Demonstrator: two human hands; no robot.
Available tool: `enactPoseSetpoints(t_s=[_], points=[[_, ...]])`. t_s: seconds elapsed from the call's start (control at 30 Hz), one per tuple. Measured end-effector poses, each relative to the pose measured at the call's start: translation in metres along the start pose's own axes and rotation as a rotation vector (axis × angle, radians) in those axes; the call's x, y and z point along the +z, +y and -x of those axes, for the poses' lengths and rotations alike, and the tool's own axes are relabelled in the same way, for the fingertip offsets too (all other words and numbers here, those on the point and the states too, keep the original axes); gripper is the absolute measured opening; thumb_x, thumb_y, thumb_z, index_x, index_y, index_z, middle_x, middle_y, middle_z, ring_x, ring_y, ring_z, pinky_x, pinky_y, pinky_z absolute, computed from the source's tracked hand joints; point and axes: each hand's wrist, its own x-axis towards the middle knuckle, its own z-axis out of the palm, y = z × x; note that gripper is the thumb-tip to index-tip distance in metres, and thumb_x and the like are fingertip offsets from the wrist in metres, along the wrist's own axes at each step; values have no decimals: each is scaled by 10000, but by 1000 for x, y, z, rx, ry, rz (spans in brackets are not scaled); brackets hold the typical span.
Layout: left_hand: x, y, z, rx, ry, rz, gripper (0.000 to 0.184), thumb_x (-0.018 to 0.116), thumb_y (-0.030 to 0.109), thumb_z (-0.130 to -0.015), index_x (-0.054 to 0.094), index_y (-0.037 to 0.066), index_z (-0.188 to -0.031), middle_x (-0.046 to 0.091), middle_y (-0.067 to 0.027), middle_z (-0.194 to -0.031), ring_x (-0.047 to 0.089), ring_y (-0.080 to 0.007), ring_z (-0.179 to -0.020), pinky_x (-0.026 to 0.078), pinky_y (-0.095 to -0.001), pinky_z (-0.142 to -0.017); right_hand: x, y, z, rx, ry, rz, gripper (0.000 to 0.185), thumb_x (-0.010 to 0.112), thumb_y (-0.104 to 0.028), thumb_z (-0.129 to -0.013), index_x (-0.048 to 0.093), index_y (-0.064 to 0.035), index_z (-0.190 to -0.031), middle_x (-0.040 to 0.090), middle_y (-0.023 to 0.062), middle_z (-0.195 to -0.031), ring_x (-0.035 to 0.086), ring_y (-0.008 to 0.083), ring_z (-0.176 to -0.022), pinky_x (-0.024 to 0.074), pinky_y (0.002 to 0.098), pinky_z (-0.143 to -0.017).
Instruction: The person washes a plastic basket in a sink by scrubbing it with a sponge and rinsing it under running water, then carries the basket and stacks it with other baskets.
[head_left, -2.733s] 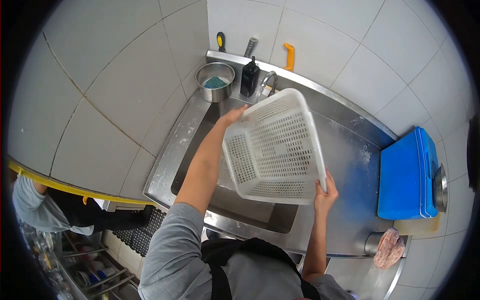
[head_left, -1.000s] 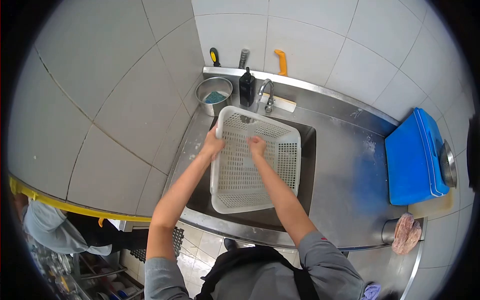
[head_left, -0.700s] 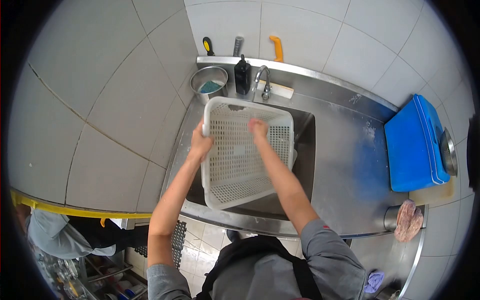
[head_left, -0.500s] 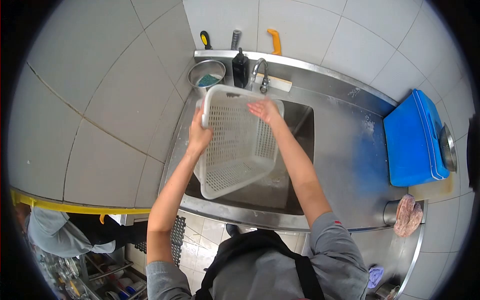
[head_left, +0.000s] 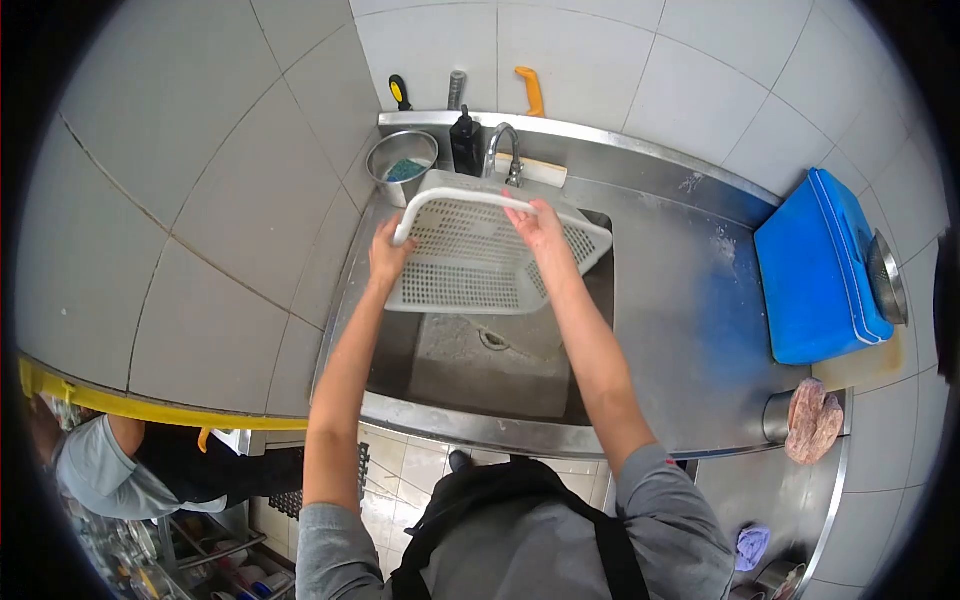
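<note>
A white perforated plastic basket (head_left: 470,255) is tilted over the back of the steel sink (head_left: 490,385), close to the tap (head_left: 507,150). My left hand (head_left: 388,250) grips its left rim, fingers wrapped over the edge. At the top rim, toward the right, my right hand (head_left: 538,225) touches the basket with its fingers reaching over the edge. The sink's drain shows below the basket. A black pump bottle (head_left: 466,145) and a steel pot (head_left: 402,165) with a blue-green scrubber (head_left: 406,171) stand behind it.
On the counter's right are a blue cooler (head_left: 820,270) with a metal strainer (head_left: 886,278) and a pinkish bundle (head_left: 813,422) beside a steel container (head_left: 777,417). Handled tools stand behind the backsplash. Another person (head_left: 115,470) is at the lower left, near racks.
The basket has turned and tilted, exposing the drain. My right hand has moved from inside the basket to its rim, while my left hand has kept hold.
</note>
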Motion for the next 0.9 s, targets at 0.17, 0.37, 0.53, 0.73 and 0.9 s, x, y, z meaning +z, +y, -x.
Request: enactPoseSetpoints(t_s=[0.17, 0.37, 0.53, 0.73, 0.9], points=[[46, 3, -14, -487, -40, 1078, 700, 576, 263, -858, 191, 25, -1391, 445, -242, -1258, 483, -369, -1122, 370, -476, -949, -22, 21, 1, -136, 87, -206, 387, 379, -1, -814, 322, 8, -1197, 457, 228, -1153, 514, 366, -1060, 431, 533, -925], [103, 91, -52, -405, -173, 1194, 451, 527, 320, -892, 429, -13, -1180, 543, -180, -1062, 574, -271, -889, 469, -418, -804, -39, 43, 8, -335, -75, -236, 565, 462, 58, -701, 306, 13, -1243, 445, 185, -1245, 457, 376, -1135, 370, 505, -989], [135, 117, -73, -545, 22, 1406, 196, 492, 152, -897, 466, 3, -1022, 556, -99, -806, 565, -200, -633, 451, -273, -493, -43, 44, 49, -212, -103, -194, 379, 485, -38, -839, 393, -8, -1206, 518, 143, -1187, 458, 294, -1166, 374, 443, -991], [106, 177, -9, -529, -6, 1401, 170, 488, 75, -869, 396, 112, -1007, 533, -60, -880, 517, -158, -714, 407, -316, -556, -51, 26, 175, 203, -283, 771, 506, 513, -291, -906, 362, -27, -1310, 441, 161, -1306, 461, 254, -1188, 404, 363, -934], [110, 189, 20, -367, -159, 1302, 289, 538, 49, -833, 363, 133, -1048, 518, -50, -1005, 514, -168, -867, 414, -380, -667, -31, -36, 171, -698, -266, 1773, 531, 586, -160, -840, 377, -50, -1316, 444, 179, -1301, 405, 301, -1232, 338, 390, -978]])
